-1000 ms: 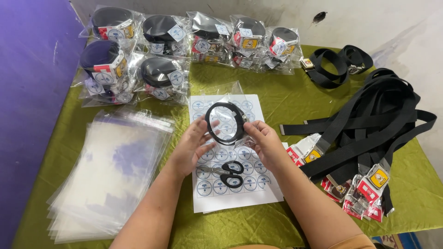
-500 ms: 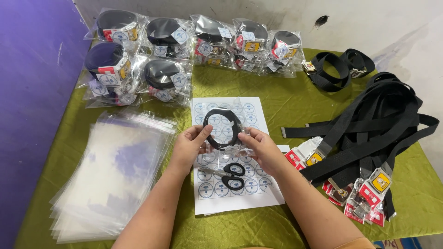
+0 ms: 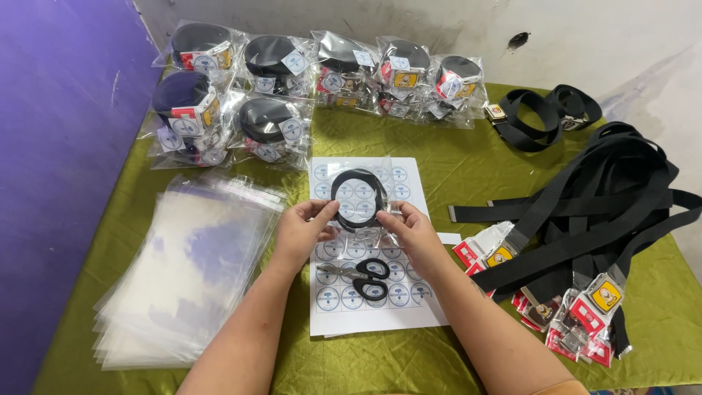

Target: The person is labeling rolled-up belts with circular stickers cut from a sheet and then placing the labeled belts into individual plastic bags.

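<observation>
coiled belt: black loop (image 3: 357,197) inside a clear bag (image 3: 365,219), held above the sticker sheet (image 3: 369,249), between both hands
left hand: (image 3: 301,230) fingertips pinched on the bag's left edge beside the coil
right hand: (image 3: 415,232) thumb and fingers pinched on the bag's right edge, just below the coil
scissors: (image 3: 362,276) black-handled, lying on the sheet under the hands
packed bags: (image 3: 292,80) rows at the table's far edge, each with a coiled belt inside
empty bags: (image 3: 183,278) clear stack, left
loose belts: (image 3: 599,219) black heap, right
</observation>
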